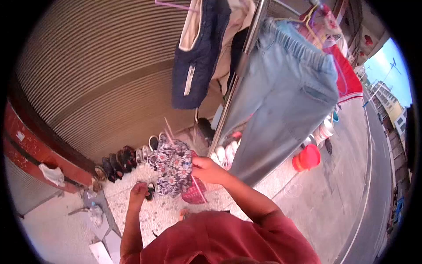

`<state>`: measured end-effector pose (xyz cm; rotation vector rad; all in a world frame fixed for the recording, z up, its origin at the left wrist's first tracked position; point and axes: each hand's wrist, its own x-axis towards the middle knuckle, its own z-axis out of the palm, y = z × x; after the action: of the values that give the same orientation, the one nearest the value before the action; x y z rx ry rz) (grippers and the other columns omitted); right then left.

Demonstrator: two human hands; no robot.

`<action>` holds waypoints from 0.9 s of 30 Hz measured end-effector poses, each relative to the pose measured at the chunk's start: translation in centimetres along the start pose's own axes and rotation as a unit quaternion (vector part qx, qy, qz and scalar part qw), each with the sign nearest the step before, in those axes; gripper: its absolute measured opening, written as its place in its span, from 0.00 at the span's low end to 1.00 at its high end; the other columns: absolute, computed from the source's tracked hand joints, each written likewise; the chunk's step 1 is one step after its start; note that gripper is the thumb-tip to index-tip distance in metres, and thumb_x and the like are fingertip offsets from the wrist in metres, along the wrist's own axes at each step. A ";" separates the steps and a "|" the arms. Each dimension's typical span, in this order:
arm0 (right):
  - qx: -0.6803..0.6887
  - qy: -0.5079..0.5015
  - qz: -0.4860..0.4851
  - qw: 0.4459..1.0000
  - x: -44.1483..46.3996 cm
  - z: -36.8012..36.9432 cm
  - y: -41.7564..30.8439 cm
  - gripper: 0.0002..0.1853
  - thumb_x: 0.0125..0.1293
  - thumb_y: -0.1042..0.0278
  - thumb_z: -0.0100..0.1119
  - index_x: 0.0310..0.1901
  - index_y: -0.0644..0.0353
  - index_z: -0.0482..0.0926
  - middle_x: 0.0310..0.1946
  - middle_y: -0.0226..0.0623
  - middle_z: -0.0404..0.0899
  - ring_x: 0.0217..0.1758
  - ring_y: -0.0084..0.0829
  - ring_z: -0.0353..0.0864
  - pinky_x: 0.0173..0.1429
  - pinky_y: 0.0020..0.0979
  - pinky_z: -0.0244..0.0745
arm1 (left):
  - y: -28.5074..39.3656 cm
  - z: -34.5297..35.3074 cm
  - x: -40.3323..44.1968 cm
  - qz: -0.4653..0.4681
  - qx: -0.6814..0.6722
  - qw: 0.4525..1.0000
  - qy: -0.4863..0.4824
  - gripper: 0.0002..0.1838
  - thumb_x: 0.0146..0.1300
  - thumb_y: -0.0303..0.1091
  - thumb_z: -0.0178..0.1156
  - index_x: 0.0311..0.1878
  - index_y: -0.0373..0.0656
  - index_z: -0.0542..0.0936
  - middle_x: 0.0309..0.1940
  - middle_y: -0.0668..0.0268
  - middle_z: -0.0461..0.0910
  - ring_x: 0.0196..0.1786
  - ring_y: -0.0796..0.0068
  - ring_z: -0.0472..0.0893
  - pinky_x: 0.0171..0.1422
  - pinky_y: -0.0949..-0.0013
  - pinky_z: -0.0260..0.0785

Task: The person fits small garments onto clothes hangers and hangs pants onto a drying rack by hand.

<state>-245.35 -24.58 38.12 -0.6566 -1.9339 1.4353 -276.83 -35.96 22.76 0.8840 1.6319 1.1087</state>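
My right hand [207, 170] is closed on a bunched floral garment [173, 165], dark with white and pink daisy-like flowers. Below that grip hangs a piece of red-pink patterned cloth [193, 193]. Thin pink rods, like parts of a hanger [202, 192], stick out above and below the bundle. Off to the left of the garment and apart from it, my left hand [140, 190] has its fingers curled together; whatever may be in them is hidden.
Pale blue jeans [290, 92] and a navy garment [195, 66] hang by a metal pole [233, 83]. Several shoes [121, 162] line the ribbed shutter [101, 83]. A red bucket [307, 158] stands on the pavement, with a road [373, 176] at far right.
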 end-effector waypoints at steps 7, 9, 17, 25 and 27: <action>0.132 0.056 0.036 0.989 -4.2 -5.1 -7.8 0.17 0.54 0.82 0.50 0.48 0.69 0.73 0.35 0.30 0.78 0.33 0.14 0.73 0.34 0.17 0.66 | 13.7 2.8 4.4 0.189 -0.013 0.982 -0.010 0.14 0.63 0.42 0.54 0.47 0.46 0.74 0.29 0.73 0.74 0.30 0.82 0.75 0.34 0.77 0.66; 0.197 0.087 0.007 0.977 -5.2 -6.2 -9.9 0.15 0.55 0.81 0.49 0.45 0.67 0.75 0.31 0.27 0.76 0.28 0.14 0.70 0.30 0.16 0.64 | 20.6 4.9 4.1 0.268 0.025 0.963 0.000 0.14 0.63 0.40 0.53 0.48 0.44 0.74 0.29 0.73 0.73 0.32 0.83 0.73 0.38 0.77 0.67; 0.306 0.300 -0.163 0.889 -6.9 -8.8 -19.5 0.11 0.51 0.81 0.49 0.39 0.72 0.72 0.19 0.33 0.71 0.12 0.19 0.62 0.14 0.19 0.56 | 38.5 12.0 10.8 0.521 0.098 0.848 0.014 0.27 0.55 0.41 0.60 0.55 0.36 0.69 0.45 0.56 0.74 0.47 0.67 0.74 0.53 0.67 0.65; 0.192 0.403 -0.226 0.866 -2.4 -8.6 -22.0 0.11 0.57 0.71 0.52 0.40 0.66 0.68 0.20 0.31 0.69 0.12 0.17 0.62 0.13 0.16 0.60 | 54.5 14.0 17.3 0.627 -0.114 0.756 0.145 0.43 0.49 0.49 0.66 0.62 0.33 0.60 0.53 0.47 0.66 0.56 0.58 0.68 0.60 0.63 0.60; 0.162 0.411 -0.253 0.861 -0.4 -8.5 -22.0 0.12 0.55 0.69 0.55 0.38 0.65 0.68 0.20 0.28 0.66 0.13 0.17 0.62 0.13 0.17 0.59 | 57.4 12.8 15.7 0.708 0.007 0.669 0.228 0.32 0.54 0.46 0.60 0.58 0.37 0.66 0.50 0.50 0.71 0.53 0.57 0.71 0.56 0.60 0.62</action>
<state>-239.21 -25.58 60.89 -0.4402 -1.0405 0.8862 -266.14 0.63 70.24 2.1485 1.0544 2.5025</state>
